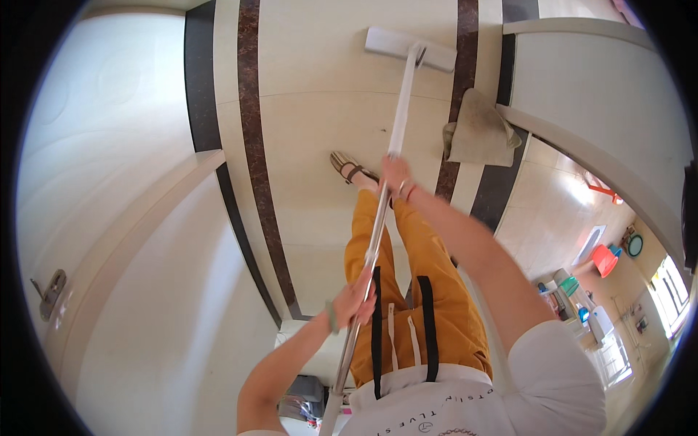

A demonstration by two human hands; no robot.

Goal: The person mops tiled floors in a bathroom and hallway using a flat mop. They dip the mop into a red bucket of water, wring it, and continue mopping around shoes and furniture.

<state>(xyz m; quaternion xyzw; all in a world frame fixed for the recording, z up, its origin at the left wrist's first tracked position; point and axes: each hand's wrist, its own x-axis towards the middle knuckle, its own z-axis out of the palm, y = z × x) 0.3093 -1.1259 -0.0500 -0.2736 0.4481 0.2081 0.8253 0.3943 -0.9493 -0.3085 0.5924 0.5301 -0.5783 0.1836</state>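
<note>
A flat mop (pixel 396 134) with a long metal pole and a wide white head lies across the view. Its head rests on the beige floor tiles, far from me, close to the right-hand dark strip. My right hand (pixel 396 174) grips the pole around its middle, with a red band and a bracelet at the wrist. Lower down, my left hand (pixel 354 299) is wrapped round the same pole near my thighs, a pale green bangle on its wrist. The pole's near end passes beside my left hip.
A crumpled grey-beige mat (pixel 481 131) lies on the right by a doorway. Through it shows a room with a red basin (pixel 605 259) and several items. A white door (pixel 145 291) with a metal handle (pixel 51 294) stands left. My shoe (pixel 352 167) is on the tiles.
</note>
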